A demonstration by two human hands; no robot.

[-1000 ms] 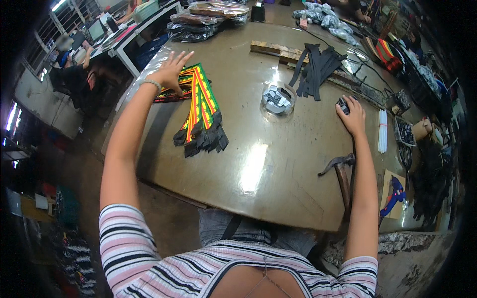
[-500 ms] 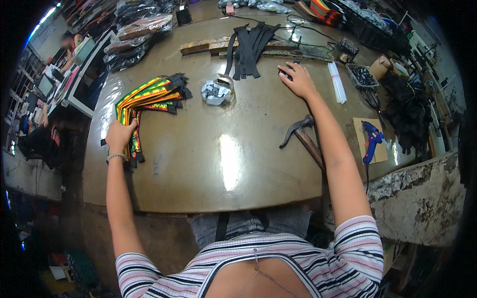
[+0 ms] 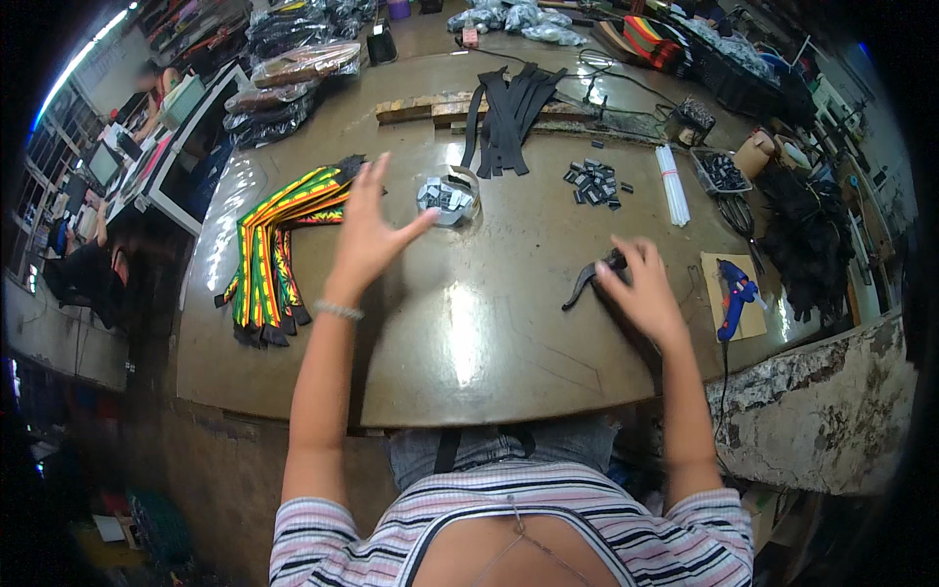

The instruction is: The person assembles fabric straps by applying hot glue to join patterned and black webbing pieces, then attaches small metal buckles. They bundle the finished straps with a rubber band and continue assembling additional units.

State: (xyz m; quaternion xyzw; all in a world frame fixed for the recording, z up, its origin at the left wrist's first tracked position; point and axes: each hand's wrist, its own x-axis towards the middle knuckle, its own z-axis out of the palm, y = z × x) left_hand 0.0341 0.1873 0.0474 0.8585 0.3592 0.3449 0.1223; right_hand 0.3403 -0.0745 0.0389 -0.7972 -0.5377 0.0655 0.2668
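My left hand (image 3: 370, 235) is raised with its fingers spread and holds nothing. It hangs between a folded bunch of yellow, green and red patterned straps (image 3: 262, 259) with black ends and a clear round tub (image 3: 450, 203) of small metal pieces. My right hand (image 3: 648, 298), thumb and fingers apart, is over a hammer (image 3: 578, 290). The hammer's dark curved claw shows beside the thumb, while its handle is mostly hidden under the hand and forearm. Beyond that hand lies a loose pile of small black pieces (image 3: 595, 184).
Black straps (image 3: 504, 127) lie across wooden bars (image 3: 416, 110) at the back. To the right are white sticks (image 3: 672, 186), a tray of black parts (image 3: 722, 173) and a blue glue gun (image 3: 732, 305) with its cord. Plastic-wrapped stacks (image 3: 284, 93) stand at the far left.
My left hand has let go of the patterned straps and moved right. My right hand has left the black pieces and come back toward the hammer, uncovering the pile.
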